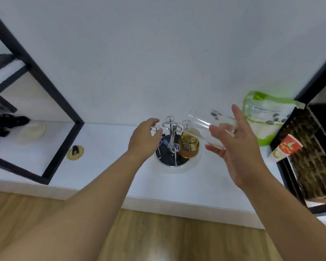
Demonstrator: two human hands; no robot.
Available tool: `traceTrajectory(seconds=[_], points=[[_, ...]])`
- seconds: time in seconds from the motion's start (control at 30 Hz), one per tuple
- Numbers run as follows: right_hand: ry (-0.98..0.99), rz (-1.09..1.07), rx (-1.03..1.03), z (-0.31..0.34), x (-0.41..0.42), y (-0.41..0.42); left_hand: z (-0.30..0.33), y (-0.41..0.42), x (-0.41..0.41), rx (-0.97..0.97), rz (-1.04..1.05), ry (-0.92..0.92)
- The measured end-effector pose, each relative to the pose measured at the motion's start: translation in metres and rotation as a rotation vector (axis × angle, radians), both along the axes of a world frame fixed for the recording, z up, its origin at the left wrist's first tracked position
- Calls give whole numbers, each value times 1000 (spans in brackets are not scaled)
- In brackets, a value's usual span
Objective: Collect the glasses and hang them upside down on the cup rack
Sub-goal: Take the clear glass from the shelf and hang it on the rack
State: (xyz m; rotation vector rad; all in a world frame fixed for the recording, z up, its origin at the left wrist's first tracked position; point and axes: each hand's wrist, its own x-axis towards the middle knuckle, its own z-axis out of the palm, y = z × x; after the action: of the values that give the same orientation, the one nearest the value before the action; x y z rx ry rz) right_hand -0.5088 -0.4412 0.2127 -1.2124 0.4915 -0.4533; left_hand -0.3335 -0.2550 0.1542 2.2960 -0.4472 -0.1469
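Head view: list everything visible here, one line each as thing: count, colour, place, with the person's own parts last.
cup rack: 1, chrome, on a round dark base on the white counter, centre.
amber glass: 1, yellow-brown, upside down on the rack's right side.
clear glass: 1, transparent, tilted, held above the rack.
green pouch: 1, green and white, against the wall, right.
red carton: 1, red and white, by the woven basket, right.
black frame: 1, black, left.
left hand: 1, empty, beside the rack.
right hand: 1, holding the clear glass.
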Motion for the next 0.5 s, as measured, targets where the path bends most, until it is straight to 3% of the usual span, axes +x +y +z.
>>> traceTrajectory(seconds=[0.23, 0.5], points=[[106, -5, -306, -73, 14, 3, -63, 3, 11, 129, -9, -58], [190, 74, -793, -101, 51, 3, -94, -4, 20, 151, 67, -146]])
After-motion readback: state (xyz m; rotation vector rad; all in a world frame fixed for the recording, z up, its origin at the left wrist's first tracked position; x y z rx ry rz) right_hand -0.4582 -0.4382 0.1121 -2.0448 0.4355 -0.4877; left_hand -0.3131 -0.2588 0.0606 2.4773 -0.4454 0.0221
